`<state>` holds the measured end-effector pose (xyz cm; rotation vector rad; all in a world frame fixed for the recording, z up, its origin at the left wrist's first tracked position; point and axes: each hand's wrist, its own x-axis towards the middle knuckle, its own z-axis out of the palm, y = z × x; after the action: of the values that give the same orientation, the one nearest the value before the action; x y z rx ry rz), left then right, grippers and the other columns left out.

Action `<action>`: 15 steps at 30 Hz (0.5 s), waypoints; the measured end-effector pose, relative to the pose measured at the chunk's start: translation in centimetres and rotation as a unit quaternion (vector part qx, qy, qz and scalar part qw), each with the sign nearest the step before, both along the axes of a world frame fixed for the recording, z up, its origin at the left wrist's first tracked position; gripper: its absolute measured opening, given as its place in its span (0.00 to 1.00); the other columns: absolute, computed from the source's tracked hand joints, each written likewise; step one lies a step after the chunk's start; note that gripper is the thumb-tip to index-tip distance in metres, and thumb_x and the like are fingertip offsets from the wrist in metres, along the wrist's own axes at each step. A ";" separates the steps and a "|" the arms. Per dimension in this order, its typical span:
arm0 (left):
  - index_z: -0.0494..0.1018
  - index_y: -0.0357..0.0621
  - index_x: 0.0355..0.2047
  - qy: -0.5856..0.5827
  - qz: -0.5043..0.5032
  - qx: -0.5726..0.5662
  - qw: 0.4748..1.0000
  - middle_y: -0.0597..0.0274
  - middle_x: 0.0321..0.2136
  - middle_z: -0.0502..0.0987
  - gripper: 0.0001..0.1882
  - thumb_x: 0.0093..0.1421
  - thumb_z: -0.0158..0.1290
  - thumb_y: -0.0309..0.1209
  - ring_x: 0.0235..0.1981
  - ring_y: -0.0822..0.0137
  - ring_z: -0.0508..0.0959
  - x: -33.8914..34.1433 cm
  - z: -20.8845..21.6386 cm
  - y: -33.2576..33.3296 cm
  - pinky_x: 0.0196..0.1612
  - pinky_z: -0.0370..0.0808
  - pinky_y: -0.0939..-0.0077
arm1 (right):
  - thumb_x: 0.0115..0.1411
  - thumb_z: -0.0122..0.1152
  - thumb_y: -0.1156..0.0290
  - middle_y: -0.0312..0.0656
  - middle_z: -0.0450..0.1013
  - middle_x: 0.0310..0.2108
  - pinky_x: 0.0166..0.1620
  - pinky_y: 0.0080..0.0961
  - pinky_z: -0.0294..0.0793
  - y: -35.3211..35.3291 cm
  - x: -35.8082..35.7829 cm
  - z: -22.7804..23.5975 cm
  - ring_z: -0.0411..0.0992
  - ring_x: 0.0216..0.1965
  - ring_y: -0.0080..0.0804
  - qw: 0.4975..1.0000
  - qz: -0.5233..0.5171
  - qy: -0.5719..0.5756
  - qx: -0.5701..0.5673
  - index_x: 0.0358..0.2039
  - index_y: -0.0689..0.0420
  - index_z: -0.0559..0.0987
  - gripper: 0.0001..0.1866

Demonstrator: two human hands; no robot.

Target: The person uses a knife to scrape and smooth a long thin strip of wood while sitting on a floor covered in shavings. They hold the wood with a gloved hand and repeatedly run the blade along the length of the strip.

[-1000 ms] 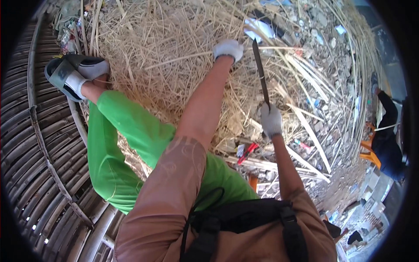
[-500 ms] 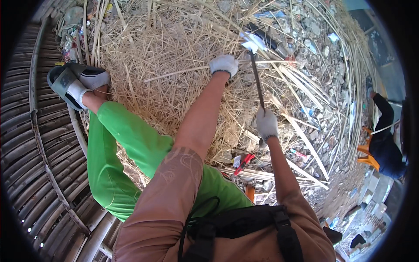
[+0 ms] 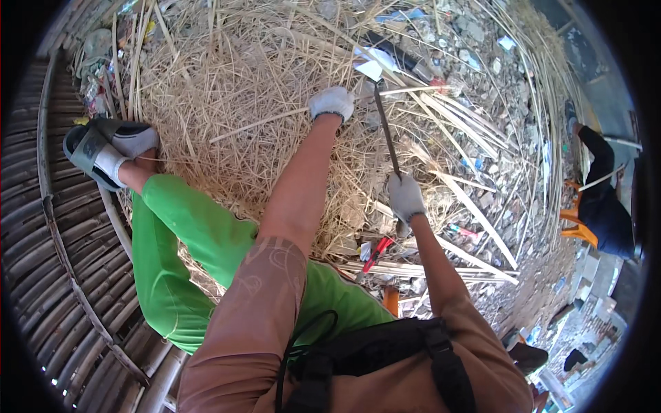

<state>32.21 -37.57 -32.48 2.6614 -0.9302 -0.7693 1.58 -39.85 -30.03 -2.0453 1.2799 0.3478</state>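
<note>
My left hand (image 3: 331,104), in a whitish work glove, is closed around a thin, pale bamboo strip (image 3: 265,124). The strip pokes out on both sides of the fist, over a heap of straw-like shavings. My right hand (image 3: 406,198), also gloved, grips a long, narrow, dark-bladed knife (image 3: 386,127). Its blade points away from me, and its far end lies at the strip, right of my left fist. Whether the edge touches the strip I cannot tell. Part of the handle shows below the right fist.
Dry shavings (image 3: 227,89) cover the ground ahead. A red-handled tool (image 3: 376,255) lies among split strips (image 3: 475,199) near my right forearm. Rubble (image 3: 475,62) spreads at the far right. Bamboo slats (image 3: 76,275) line the left. Another person (image 3: 606,199) is beside an orange stool (image 3: 578,224).
The whole view has shifted slightly, so most things appear farther left. Both hands keep their grips, and the knife stays at nearly the same place along the strip.
</note>
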 end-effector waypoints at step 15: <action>0.85 0.46 0.56 -0.005 -0.020 -0.002 1.000 0.44 0.56 0.85 0.27 0.74 0.48 0.52 0.58 0.43 0.85 2.7 0.1 -0.2 0.61 0.80 0.44 | 0.77 0.46 0.42 0.61 0.84 0.36 0.48 0.49 0.80 0.7 1.7 4.8 0.83 0.37 0.58 0.992 -0.058 -0.030 0.111 0.37 0.66 0.83 0.35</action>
<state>34.91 -37.81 -32.35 2.6534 -0.9906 -0.7621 3.25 -39.12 -25.27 -1.7745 1.2577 0.3545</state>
